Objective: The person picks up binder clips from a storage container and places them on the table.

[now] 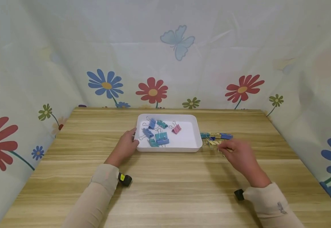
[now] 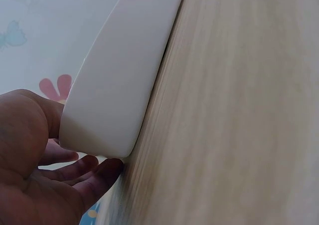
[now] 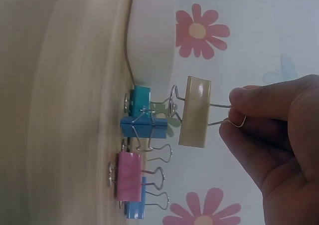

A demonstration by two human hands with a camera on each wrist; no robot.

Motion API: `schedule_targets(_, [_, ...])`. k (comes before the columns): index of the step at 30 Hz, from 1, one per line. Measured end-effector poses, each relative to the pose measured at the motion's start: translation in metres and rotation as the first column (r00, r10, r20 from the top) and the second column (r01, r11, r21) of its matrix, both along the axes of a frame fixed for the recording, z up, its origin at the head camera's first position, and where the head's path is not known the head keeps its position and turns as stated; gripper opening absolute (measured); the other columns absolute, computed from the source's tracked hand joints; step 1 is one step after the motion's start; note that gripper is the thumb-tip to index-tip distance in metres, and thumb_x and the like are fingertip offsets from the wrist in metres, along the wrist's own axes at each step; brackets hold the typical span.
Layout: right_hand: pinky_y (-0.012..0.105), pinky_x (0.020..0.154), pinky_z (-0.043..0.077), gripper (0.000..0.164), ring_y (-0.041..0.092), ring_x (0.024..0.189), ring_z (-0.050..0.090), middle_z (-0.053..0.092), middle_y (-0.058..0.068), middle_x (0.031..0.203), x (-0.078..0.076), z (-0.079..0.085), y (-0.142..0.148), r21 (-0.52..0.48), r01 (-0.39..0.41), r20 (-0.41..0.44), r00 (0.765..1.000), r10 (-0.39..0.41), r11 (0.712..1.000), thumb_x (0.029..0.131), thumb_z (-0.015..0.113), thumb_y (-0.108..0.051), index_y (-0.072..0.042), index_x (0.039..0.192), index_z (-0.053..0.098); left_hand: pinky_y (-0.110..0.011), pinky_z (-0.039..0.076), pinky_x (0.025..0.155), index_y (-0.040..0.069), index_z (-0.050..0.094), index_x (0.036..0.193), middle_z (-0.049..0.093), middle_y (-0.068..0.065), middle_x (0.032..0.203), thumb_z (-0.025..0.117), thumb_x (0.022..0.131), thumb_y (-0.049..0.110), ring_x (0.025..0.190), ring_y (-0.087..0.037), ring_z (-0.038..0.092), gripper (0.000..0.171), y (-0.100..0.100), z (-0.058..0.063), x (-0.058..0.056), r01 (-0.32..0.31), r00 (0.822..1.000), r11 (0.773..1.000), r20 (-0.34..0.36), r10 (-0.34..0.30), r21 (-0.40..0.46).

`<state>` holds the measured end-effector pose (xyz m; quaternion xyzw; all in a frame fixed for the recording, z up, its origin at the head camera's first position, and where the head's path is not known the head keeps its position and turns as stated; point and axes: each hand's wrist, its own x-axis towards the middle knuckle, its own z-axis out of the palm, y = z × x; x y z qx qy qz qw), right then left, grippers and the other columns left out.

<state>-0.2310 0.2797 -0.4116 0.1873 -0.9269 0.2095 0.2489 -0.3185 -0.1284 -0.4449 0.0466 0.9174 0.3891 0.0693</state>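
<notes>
A white tray (image 1: 187,134) holds several blue, teal and pink binder clips. My left hand (image 1: 124,146) grips its left end, with the thumb at the rim and the fingers (image 2: 99,177) against the outer wall low down by the table. To the right of the tray, my right hand (image 1: 239,155) pinches a yellow binder clip (image 3: 195,112) by one wire handle between thumb and fingertips. Close by stand more binder clips, among them a pink one (image 3: 129,176), a blue one (image 3: 144,127) and a teal one (image 3: 142,101).
All of this rests on a wood-grain table (image 1: 165,190). A white cloth (image 1: 125,41) printed with flowers and a butterfly rises behind it and along both sides. The tray's right wall stands close beside the group of loose clips.
</notes>
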Motion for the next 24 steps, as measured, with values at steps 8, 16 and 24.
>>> schedule_targets(8, [0.038,0.064,0.058,0.008,0.022,0.076,0.069,0.074,0.006,0.085,0.002,-0.005,-0.004,0.017,0.003,0.106,0.994,-0.005,1.000,0.078,0.076,-0.004,-0.007,0.086,0.077,-0.048,0.035,0.113,0.001,0.024,0.152,0.039,-0.021,0.147,0.046,0.094,0.013,0.135,-0.033,0.043,0.063,-0.001,0.001,0.001,0.006,1.000,1.000,0.001,-0.006,-0.007])
schedule_targets(16, [0.039,0.066,0.058,0.007,0.026,0.079,0.070,0.074,0.010,0.090,-0.002,-0.011,-0.005,0.036,-0.001,0.154,0.988,-0.005,0.999,0.078,0.077,-0.005,-0.006,0.084,0.077,-0.048,0.033,0.115,0.003,0.024,0.153,0.038,-0.019,0.149,0.047,0.095,0.014,0.137,-0.032,0.041,0.063,0.000,0.003,0.001,-0.011,1.000,1.000,0.022,0.011,0.001])
schedule_targets(24, [0.043,0.070,0.057,0.006,0.027,0.081,0.069,0.074,0.009,0.087,-0.009,-0.014,-0.004,0.041,0.022,0.250,0.968,-0.031,0.999,0.080,0.075,-0.006,-0.006,0.086,0.077,-0.049,0.032,0.115,0.002,0.024,0.153,0.037,-0.021,0.149,0.047,0.095,0.014,0.138,-0.033,0.039,0.063,0.000,0.005,0.003,-0.004,1.000,1.000,0.019,0.005,-0.002])
